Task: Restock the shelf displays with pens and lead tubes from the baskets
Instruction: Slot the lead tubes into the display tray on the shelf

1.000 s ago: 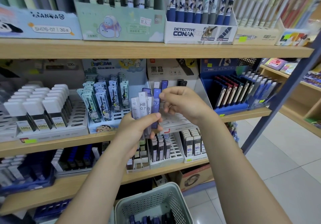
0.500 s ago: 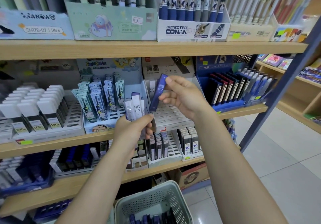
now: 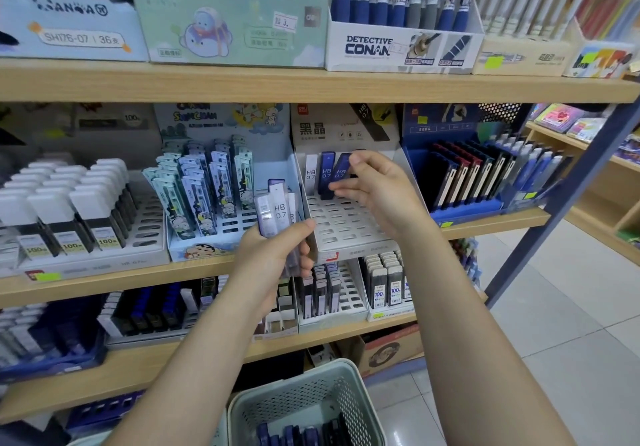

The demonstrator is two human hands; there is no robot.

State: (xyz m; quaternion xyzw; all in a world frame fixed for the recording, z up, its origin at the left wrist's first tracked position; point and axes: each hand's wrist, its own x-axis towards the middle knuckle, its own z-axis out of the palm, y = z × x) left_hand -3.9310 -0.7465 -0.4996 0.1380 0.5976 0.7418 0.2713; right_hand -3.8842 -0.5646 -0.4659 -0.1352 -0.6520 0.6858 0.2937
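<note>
Lead tubes (image 3: 277,210) marked HB 0.7 stand bunched in the left hand (image 3: 277,255), fingers curled round them, before the middle shelf. Right hand (image 3: 377,189) pinches a blue tube (image 3: 341,172) at the white slotted tray's (image 3: 346,224) back row, beside two standing tubes. Below, a pale basket (image 3: 311,393) holds more.

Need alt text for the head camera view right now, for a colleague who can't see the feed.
The right hand pinches a blue HB 0.7 lead tube at the back row of a mostly unfilled white slotted display tray on the middle shelf. The left hand grips a bunch of lead tubes; a grey-green basket sits below.
</note>
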